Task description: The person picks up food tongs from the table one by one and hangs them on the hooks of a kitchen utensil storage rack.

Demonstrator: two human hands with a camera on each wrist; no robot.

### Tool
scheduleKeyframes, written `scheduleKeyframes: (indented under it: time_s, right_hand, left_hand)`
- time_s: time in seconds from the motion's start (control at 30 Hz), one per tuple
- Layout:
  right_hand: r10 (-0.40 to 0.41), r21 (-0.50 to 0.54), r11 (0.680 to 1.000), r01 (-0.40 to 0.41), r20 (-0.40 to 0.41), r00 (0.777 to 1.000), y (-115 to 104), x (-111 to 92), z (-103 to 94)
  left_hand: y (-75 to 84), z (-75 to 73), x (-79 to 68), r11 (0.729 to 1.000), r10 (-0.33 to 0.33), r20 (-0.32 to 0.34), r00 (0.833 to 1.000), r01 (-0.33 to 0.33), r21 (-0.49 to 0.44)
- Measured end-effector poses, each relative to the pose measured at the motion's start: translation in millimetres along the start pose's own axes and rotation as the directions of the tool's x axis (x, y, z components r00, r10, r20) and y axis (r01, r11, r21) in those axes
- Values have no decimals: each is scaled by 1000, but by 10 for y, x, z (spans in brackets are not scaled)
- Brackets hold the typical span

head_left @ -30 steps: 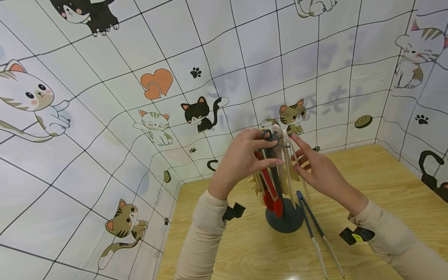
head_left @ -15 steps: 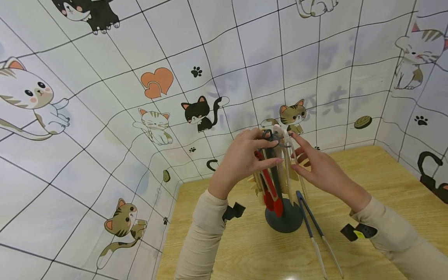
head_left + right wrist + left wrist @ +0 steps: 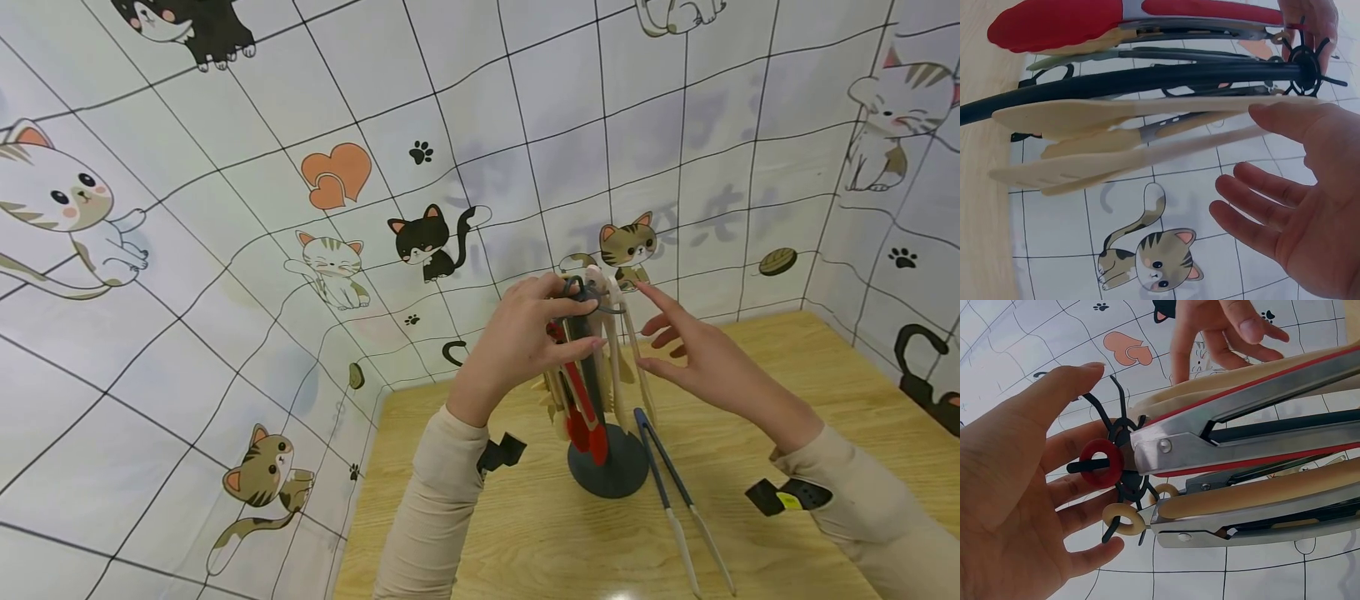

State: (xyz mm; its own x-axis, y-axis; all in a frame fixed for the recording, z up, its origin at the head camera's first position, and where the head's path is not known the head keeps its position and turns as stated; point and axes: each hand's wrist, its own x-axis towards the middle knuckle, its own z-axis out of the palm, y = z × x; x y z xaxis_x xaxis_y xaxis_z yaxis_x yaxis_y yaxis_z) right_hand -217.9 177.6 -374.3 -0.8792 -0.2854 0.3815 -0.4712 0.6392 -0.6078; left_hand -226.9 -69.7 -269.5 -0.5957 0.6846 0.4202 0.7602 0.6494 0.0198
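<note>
A dark utensil stand (image 3: 609,479) with a ring of hooks at its top stands upright on the table. My left hand (image 3: 513,342) holds the hook ring (image 3: 1127,456), fingers behind the hooks and thumb on the near side. Red-tipped tongs (image 3: 596,446) and several beige tongs hang from the hooks. My right hand (image 3: 705,362) is just right of the stand, fingers spread and holding nothing. In the right wrist view its thumb overlaps the pale tongs (image 3: 1147,156); contact cannot be told. Hanging tongs hide part of the stand's pole.
Blue and white tongs (image 3: 663,479) lie with arms apart on the wooden table (image 3: 525,533), right of the stand's base, tips toward me. A cat-print cloth (image 3: 337,125) forms the walls behind and at both sides.
My right hand has let go of the pale tongs and moved away to the right, its fingers spreading. The tongs stay hanging. My left hand has stayed at the stand's top.
</note>
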Motion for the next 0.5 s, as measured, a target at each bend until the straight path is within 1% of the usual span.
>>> scheduleKeyframes:
  time_s: [0.1, 0.23, 0.5]
  right_hand:
    - [22, 25, 999, -23, 45, 999, 91, -31, 18]
    - [27, 43, 999, -31, 101, 995, 231, -83, 77]
    - [80, 71, 993, -89, 116, 990, 551, -222, 294]
  left_hand:
    - [-1, -1, -4, 1000, -2, 1, 1000, 2, 15]
    - [1, 8, -9, 1000, -2, -11, 1000, 2, 31]
    - [6, 15, -11, 999, -9, -20, 1000, 9, 31]
